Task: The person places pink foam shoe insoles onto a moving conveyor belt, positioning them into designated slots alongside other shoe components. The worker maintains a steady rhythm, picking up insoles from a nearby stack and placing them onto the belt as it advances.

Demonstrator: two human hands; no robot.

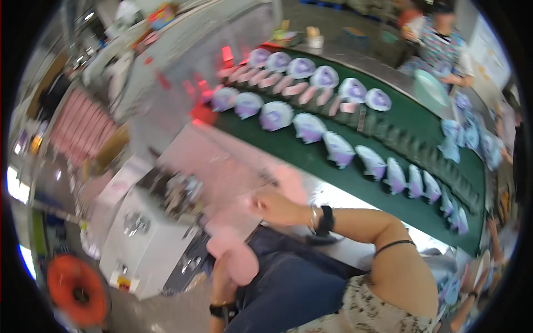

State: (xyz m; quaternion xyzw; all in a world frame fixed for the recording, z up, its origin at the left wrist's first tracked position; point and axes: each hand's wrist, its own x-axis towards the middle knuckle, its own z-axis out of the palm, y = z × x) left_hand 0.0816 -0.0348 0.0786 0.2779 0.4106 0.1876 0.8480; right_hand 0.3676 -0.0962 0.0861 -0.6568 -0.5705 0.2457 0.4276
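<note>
My left hand grips rounded, flat pink pieces beside my dark-blue-clad lap, at the near edge of the worktable. They look soft, like fabric or foam; their exact kind does not show. Over the table, my right hand has its fingers curled in; blur hides what they hold, if anything. More pink material lies between the two hands, close to the right fingertips. To their left stands a white machine with metal parts, like a sewing machine.
Beyond the table runs a green conveyor belt bearing rows of purple-and-white cup-shaped pieces and pink strips. A person stands across it near a pale green basin. An orange round object is at lower left.
</note>
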